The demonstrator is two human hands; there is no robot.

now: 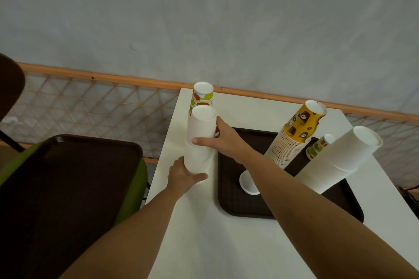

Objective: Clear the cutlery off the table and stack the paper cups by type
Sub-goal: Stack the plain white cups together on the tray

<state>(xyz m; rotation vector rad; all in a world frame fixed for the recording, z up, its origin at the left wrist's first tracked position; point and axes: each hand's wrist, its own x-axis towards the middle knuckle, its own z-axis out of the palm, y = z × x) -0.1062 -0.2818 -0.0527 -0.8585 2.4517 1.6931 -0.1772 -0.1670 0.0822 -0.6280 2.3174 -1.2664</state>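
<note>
A stack of plain white paper cups (199, 142) stands upside down at the left edge of the white table (204, 233). My left hand (183, 176) grips its base. My right hand (217, 138) holds the stack's upper part, fingers curled round it. Behind it stands a stack of cups with a green and red fruit print (203, 95). On the brown tray (238, 206) stand a yellow coffee-print stack (292, 138), a tall white stack (337, 161), a small fruit-print stack (319, 146) and a low white stack (248, 182) partly hidden by my right forearm. No cutlery is in view.
A second brown tray (68, 188) lies on a green chair (140, 179) to the left of the table. A wall with a wooden rail (90, 75) and lattice runs behind. Another dark chair back (9, 84) shows at the far left.
</note>
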